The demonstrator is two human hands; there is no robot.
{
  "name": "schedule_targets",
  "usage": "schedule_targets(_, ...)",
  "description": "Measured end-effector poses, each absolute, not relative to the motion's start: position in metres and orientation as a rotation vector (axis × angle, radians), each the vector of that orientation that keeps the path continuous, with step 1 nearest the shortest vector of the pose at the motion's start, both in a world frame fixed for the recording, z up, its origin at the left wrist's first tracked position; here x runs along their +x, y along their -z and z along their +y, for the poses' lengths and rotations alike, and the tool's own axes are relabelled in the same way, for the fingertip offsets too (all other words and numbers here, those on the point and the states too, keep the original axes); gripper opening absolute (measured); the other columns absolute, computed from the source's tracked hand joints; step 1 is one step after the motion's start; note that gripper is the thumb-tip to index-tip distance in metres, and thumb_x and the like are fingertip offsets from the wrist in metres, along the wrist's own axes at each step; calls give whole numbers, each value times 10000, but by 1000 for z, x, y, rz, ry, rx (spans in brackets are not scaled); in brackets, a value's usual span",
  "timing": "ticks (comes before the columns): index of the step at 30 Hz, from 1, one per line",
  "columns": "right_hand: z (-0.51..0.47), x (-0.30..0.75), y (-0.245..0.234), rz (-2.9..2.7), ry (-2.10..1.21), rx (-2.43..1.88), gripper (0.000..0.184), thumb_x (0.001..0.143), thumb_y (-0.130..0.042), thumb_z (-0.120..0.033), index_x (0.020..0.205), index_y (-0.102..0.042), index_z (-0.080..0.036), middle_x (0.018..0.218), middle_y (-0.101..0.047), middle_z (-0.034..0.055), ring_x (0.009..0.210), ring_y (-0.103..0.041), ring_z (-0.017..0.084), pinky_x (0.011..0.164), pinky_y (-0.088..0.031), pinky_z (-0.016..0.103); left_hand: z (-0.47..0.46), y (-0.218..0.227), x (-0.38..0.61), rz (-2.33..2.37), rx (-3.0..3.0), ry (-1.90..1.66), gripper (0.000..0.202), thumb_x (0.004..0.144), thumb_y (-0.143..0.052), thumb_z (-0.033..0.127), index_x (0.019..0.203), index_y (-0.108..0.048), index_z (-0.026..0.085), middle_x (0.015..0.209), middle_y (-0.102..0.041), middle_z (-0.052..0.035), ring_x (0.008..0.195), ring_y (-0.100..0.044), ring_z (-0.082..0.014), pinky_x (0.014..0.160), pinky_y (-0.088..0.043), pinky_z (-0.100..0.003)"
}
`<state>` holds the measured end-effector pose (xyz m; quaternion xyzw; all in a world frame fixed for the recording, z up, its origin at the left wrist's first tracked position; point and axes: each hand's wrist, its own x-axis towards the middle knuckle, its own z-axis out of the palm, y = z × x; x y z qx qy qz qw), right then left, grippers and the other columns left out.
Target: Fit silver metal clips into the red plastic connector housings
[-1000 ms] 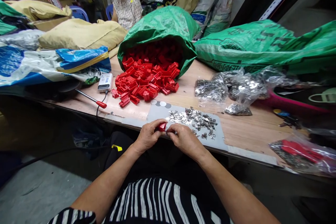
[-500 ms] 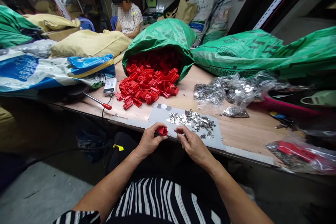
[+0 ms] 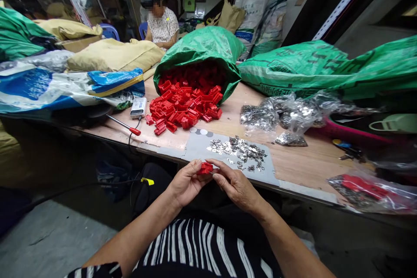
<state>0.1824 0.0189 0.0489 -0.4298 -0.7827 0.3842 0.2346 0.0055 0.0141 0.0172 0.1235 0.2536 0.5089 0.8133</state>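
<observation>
Between its thumb and fingers, my left hand (image 3: 187, 181) grips a red plastic part (image 3: 205, 168) at the table's front edge. My right hand (image 3: 233, 182) pinches a small metal piece, mostly hidden by the fingertips, against the right end of that red part. Just beyond my hands, small flat metal pieces (image 3: 224, 147) lie in a loose pile on a grey mat (image 3: 198, 150). Farther back, many more red plastic parts (image 3: 182, 110) spill out of the mouth of a green woven sack (image 3: 205, 43).
A white device with a cable (image 3: 138, 107) and a red-handled rod (image 3: 130, 129) lie to the left. Clear bags of metal pieces (image 3: 260, 117) sit right of the mat, near a pink basket (image 3: 345, 132). Across the table sits another person (image 3: 163, 24).
My hands have come together. The right hand has moved left and brought its metal piece up to the red part, which has turned and shifted slightly toward me.
</observation>
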Motion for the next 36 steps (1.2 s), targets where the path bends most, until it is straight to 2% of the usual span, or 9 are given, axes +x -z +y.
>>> schedule_targets(5, 17, 183, -53, -2174, -1012, -1186, 386, 973, -404, -366, 1327, -500, -245, 742, -651, 14, 708, -626, 179, 687, -480, 274, 13, -18, 10, 570, 158, -1036, 149, 867, -617, 266, 885, -637, 119, 838, -727, -50, 774, -702, -144, 926, -518, -333)
schedule_targets(8, 16, 185, -52, -2173, -1002, -1170, 375, 973, -407, -377, 1308, -510, -244, 721, -637, 5, 670, -607, 168, 680, -474, 272, 12, -19, 12, 572, 150, -1016, 169, 858, -626, 279, 887, -635, 113, 832, -731, -59, 798, -710, -158, 961, -504, -346)
schedule_targets(11, 16, 186, -49, -2106, -1050, -1165, 379, 975, -405, -368, 1327, -459, -237, 641, -572, -32, 578, -550, 138, 631, -453, 252, 12, -22, 12, 567, 209, -1065, 184, 795, -700, 268, 882, -602, 139, 840, -733, -49, 856, -712, -171, 963, -497, -338)
schedule_targets(14, 15, 187, -48, -1988, -1045, -1165, 315, 979, -394, -348, 1263, -420, -214, 601, -521, -58, 548, -509, 124, 601, -427, 240, 12, -26, 10, 611, 371, -1193, 378, 700, -781, 194, 1009, -563, 192, 907, -738, -26, 892, -707, -163, 916, -503, -304)
schedule_targets(17, 15, 189, -50, -1982, -1003, -1178, 156, 972, -408, -323, 1069, -468, -216, 657, -578, -33, 605, -543, 131, 632, -429, 250, 12, -29, 8, 725, 598, -1298, 510, 638, -805, 117, 1080, -569, 210, 970, -733, -18, 882, -694, -138, 858, -508, -257)
schedule_targets(20, 16, 190, -54, -2066, -934, -1220, 118, 954, -444, -293, 951, -536, -219, 764, -639, 3, 673, -583, 145, 666, -440, 261, 12, -27, 8, 811, 804, -1327, 431, 629, -805, 120, 1013, -623, 197, 992, -723, -19, 923, -676, -151, 871, -507, -265)
schedule_targets(24, 21, 188, -52, -2143, -779, -1262, 98, 919, -508, -230, 929, -604, -219, 875, -655, 23, 787, -608, 162, 736, -452, 272, 16, -15, 6, 911, 1080, -1314, 379, 673, -786, 186, 1021, -638, 215, 1031, -709, -22, 975, -658, -179, 925, -490, -304)
schedule_targets(29, 30, 182, -38, -2247, -641, -1328, 100, 913, -524, -197, 927, -623, -212, 884, -636, 32, 834, -606, 171, 770, -454, 288, 25, 1, -1, 1092, 1461, -1225, 334, 743, -728, 220, 1063, -632, 216, 1049, -700, -38, 962, -646, -184, 900, -484, -292)
schedule_targets(36, 42, 174, -22, -2341, -572, -1474, 112, 912, -531, -185, 954, -633, -204, 911, -641, 42, 855, -615, 170, 785, -452, 283, 38, 12, -5, 1216, 1703, -1125, 305, 773, -662, 155, 1067, -602, 212, 995, -680, -24, 880, -630, -163, 838, -474, -282)
